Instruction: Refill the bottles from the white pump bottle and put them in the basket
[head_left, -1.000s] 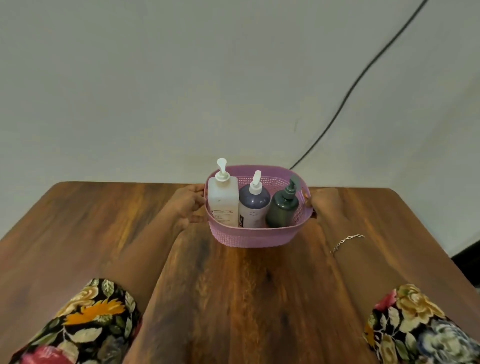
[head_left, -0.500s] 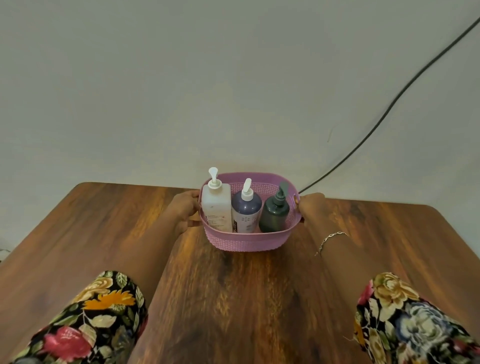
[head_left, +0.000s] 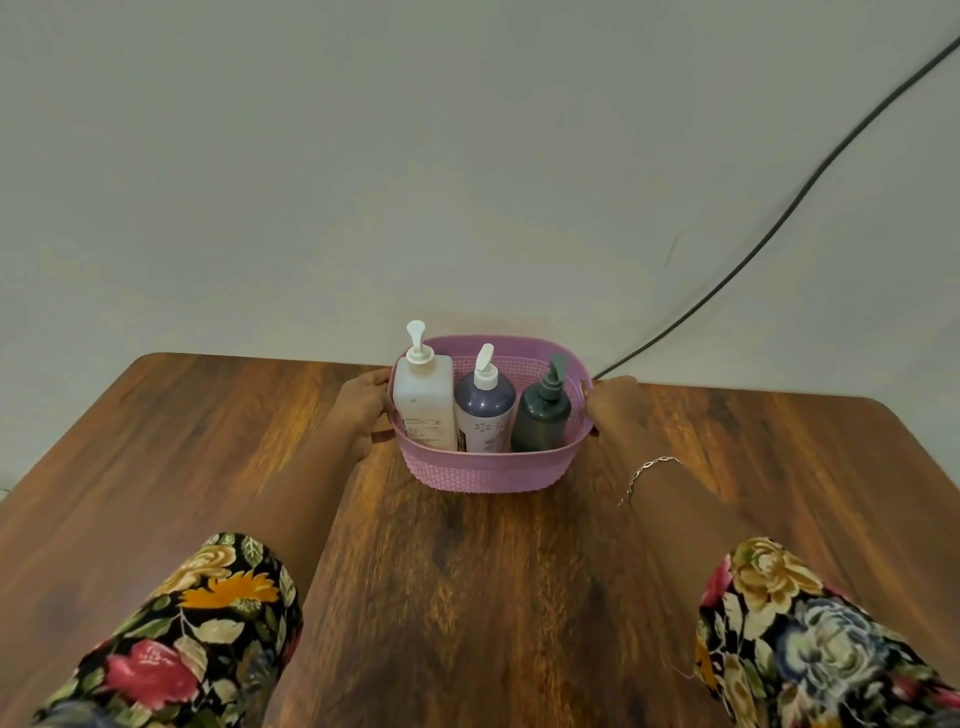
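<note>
A pink woven basket (head_left: 483, 470) stands on the wooden table near its far edge. Inside it three bottles stand upright in a row: the white pump bottle (head_left: 423, 402) on the left, a purple bottle with a white pump (head_left: 484, 410) in the middle, and a dark green pump bottle (head_left: 541, 418) on the right. My left hand (head_left: 363, 402) grips the basket's left side. On the opposite side, my right hand (head_left: 613, 402) holds the rim, its fingertips hidden behind the basket.
The wooden table (head_left: 467, 597) ends just behind the basket, against a pale wall. A black cable (head_left: 779, 218) runs diagonally down the wall to the table's back edge, right of the basket. A thin bracelet (head_left: 649, 470) is on my right wrist.
The basket, held on both sides by my hands, has shifted slightly away from me toward the wall; the camera view has tilted up a little.
</note>
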